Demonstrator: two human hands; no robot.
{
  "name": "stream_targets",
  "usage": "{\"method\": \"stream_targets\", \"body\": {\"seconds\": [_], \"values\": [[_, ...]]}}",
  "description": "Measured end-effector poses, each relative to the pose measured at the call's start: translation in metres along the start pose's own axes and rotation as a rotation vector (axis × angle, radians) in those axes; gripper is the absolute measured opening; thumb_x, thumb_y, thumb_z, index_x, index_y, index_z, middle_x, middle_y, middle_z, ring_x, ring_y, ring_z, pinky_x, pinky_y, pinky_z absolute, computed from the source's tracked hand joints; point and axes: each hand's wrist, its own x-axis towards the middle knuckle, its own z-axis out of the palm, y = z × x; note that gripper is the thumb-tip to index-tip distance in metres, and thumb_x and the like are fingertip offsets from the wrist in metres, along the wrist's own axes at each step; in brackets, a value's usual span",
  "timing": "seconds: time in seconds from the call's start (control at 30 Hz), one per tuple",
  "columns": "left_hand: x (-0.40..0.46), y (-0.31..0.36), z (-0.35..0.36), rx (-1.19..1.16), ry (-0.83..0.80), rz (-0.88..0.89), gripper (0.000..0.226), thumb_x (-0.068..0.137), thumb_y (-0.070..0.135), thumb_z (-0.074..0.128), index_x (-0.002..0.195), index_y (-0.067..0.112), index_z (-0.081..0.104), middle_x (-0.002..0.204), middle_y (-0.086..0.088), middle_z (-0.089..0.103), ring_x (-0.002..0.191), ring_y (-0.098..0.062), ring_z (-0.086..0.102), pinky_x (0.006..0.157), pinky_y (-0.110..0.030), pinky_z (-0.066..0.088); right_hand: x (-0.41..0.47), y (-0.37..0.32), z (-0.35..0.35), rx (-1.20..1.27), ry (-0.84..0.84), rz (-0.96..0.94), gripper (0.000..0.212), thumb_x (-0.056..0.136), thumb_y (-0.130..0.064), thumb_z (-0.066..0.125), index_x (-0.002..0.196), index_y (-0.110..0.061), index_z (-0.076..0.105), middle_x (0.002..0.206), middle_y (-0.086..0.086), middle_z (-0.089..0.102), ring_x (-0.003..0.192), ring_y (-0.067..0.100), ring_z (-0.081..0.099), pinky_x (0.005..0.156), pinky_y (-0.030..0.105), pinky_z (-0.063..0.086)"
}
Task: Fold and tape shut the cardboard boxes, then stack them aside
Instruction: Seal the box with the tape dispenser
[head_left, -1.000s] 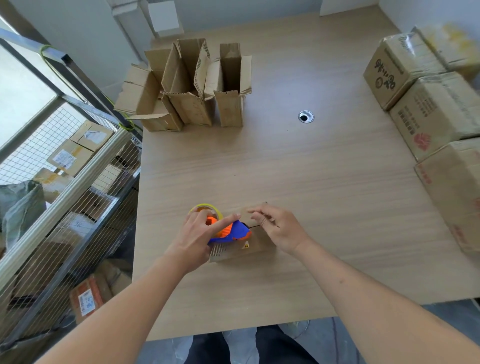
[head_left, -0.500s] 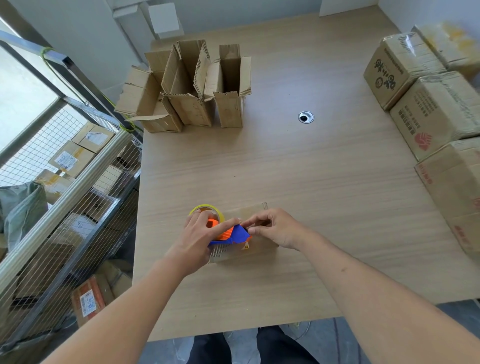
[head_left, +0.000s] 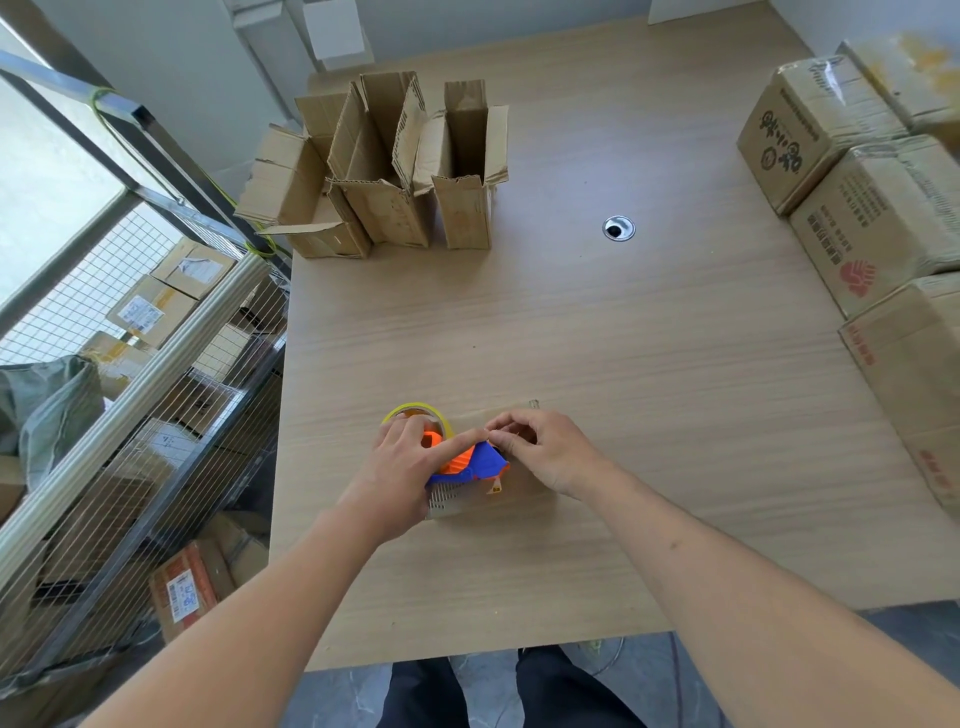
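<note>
Right hand (head_left: 550, 457) slid left, pinching tape; left hand (head_left: 400, 478) grips dispenser (head_left: 472, 462) on box (head_left: 514, 493).

right hand (head_left: 545, 452) closed onto tape dispenser (head_left: 475, 462)

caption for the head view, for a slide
Left hand grips tape dispenser on small box; right hand pinches at its front.

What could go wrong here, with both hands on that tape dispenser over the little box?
Three risks, as I judge them. The right hand has its fingertips close to the front end of the tape dispenser, where a cutter may sit, so a nick seems possible. The left hand grips the dispenser atop the small box; the light box could slide on the table. The clear tape is hard to see and could stick crooked or fold on itself.
</note>
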Motion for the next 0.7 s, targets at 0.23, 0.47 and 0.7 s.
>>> {"method": "stream_targets", "body": {"seconds": [0.23,0.47,0.7], "values": [[-0.004,0.008,-0.012,0.025,-0.124,-0.098,0.098,0.090,0.026,0.064,0.152,0.063,-0.001,0.122,0.000,0.048,0.113,-0.025,0.048,0.100,-0.038,0.037,0.000,0.001,0.006,0.051,0.100,0.048,0.021,0.091,-0.014,0.073,0.095,-0.034,0.079,0.088,-0.012,0.076,0.088,0.002,0.069,0.086,0.033,0.056],[-0.022,0.008,0.007,0.060,0.007,-0.046,0.111,0.079,0.030,0.079,0.158,0.054,0.004,0.111,0.001,0.052,0.100,-0.026,0.054,0.089,-0.038,0.045,0.002,0.003,0.011,0.141,0.190,0.112,0.016,0.083,-0.022,0.085,0.096,-0.031,0.082,0.083,-0.004,0.077,0.080,0.011,0.071,0.078,0.029,0.058],[-0.025,0.004,0.006,-0.014,-0.012,-0.045,0.105,0.085,0.028,0.074,0.159,0.052,0.003,0.114,0.001,0.050,0.102,-0.023,0.050,0.093,-0.035,0.041,-0.008,-0.002,0.011,0.123,0.202,0.086,0.010,0.087,-0.017,0.080,0.080,-0.024,0.081,0.076,-0.011,0.077,0.078,0.010,0.073,0.073,0.025,0.055]]}}
